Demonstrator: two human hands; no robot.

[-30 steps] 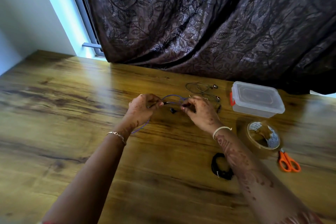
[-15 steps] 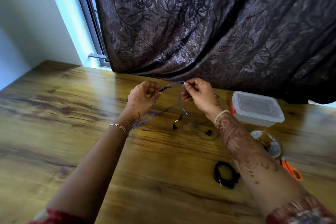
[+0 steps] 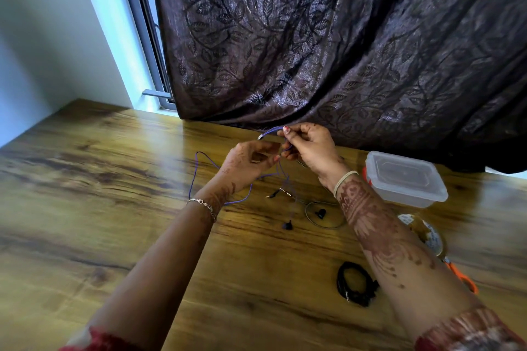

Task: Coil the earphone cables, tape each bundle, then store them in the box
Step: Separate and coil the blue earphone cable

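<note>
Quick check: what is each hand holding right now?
Left hand: pinches the thin purple earphone cable.
Right hand: pinches the same cable, near its plug end.

Above the table [image 3: 114, 208], the right hand [image 3: 310, 148] pinches the purple cable [image 3: 193, 177] near its plug and the left hand [image 3: 251, 162] grips it just below. Its loops hang to the wood. A lidded box [image 3: 402, 177], tape [image 3: 433, 236] and scissors [image 3: 464, 279] lie to the right, and a black bundle [image 3: 359, 299] lies beside the right forearm
</note>
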